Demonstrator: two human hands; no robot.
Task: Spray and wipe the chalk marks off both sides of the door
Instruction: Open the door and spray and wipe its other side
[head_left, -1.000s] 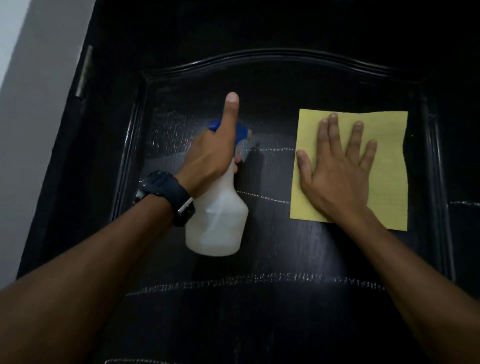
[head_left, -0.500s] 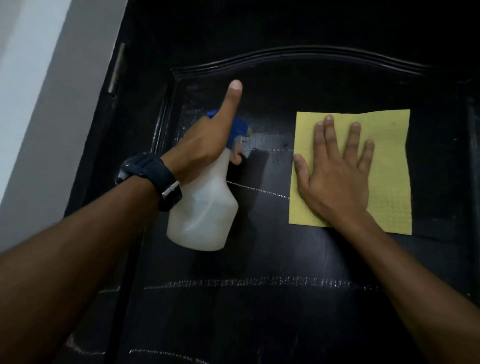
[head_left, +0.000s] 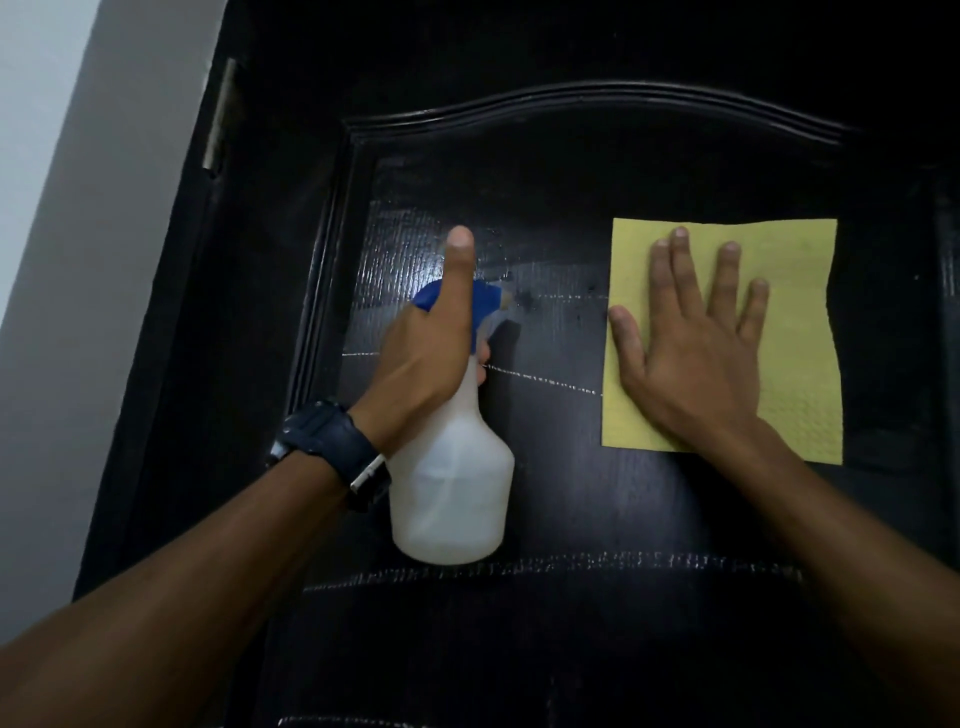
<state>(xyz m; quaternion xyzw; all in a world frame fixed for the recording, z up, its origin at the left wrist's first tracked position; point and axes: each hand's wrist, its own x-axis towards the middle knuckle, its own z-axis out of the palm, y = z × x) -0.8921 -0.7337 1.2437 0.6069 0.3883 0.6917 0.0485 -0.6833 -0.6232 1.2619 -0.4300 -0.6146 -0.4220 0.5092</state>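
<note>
1. Gripping the spray bottle, the left hand has its fingers curled round the neck and blue trigger head, thumb straight up; over the last second it holds the same aim while the view shifts.
2. Wet sheen now shows on the door panel ahead of the nozzle, so spraying looks underway; chalk marks remain.
3. Spread flat, the right hand has stayed pressing the yellow cloth to the door; wiping has not begun.

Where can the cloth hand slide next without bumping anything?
Free door panel lies below the yellow cloth and above it, under the arched moulding. Leftward is crowded: the left hand holds the spray bottle.
</note>
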